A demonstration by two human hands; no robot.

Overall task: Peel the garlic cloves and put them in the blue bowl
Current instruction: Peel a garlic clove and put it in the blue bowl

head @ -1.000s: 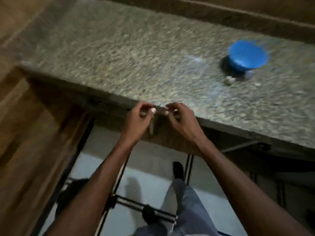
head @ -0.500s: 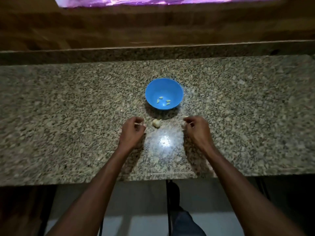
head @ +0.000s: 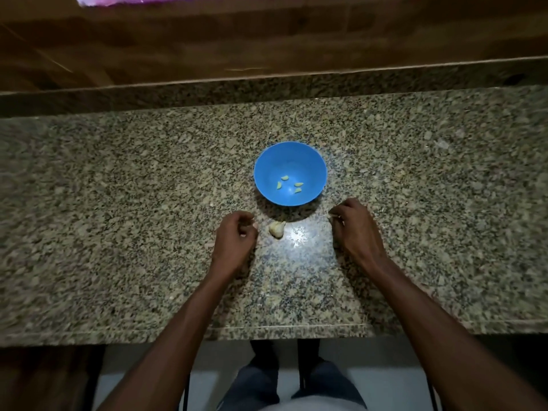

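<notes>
The blue bowl (head: 314, 161) stands mid-counter with several peeled yellowish cloves (head: 289, 184) in its bottom. Just in front of it lies a pale unpeeled garlic piece (head: 277, 229) on the granite. My left hand (head: 235, 240) rests to the left of that garlic with curled fingers, and a small pale bit shows at its fingertips. Right of the bowl's front, my right hand (head: 355, 229) has its fingers curled, and its fingertips pinch a tiny pale bit. What those bits are is too small to tell.
The speckled granite counter (head: 118, 218) runs the full width, with a raised granite lip and a wooden wall (head: 267, 34) behind it. Its front edge lies near my elbows. My legs and a light floor show below it.
A second ago both hands worked together at the counter's front edge. They have since moved onto the counter and apart, one on each side of the loose garlic. The view swung round to face the bowl.
</notes>
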